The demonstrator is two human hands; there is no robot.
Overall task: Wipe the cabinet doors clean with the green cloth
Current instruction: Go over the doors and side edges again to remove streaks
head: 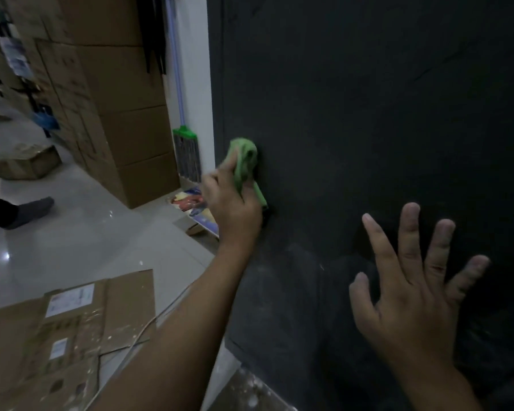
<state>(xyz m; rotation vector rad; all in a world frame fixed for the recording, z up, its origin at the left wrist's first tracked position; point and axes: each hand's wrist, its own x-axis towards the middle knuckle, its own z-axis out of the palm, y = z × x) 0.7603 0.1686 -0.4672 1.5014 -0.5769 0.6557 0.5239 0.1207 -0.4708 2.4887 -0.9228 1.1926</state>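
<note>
Green cloth [245, 167]: one, bunched in the left hand [232, 200], fingers curled round it, pressed on the dark cabinet door [368, 114] near its left edge. Right hand [413, 292] lower and to the right of the grip, fingers spread, holding nothing; touching the door or not, hard to tell. Left of the grip one broom [186, 155], handle cut off above. Below, two white labels [69, 301] on flat cardboard [125, 307], writing too blurred to read.

Cloth [245, 166] bright green. Cabinet door [368, 114] matte black, pale dusty smudges low down. Stacked boxes [125, 99] plain brown. Floor tiles [72, 241] glossy pale grey. Mop [187, 158]: green head, grey strands, lilac handle. Flattened cardboard [116, 307] brown, white-speckled, white labels.
</note>
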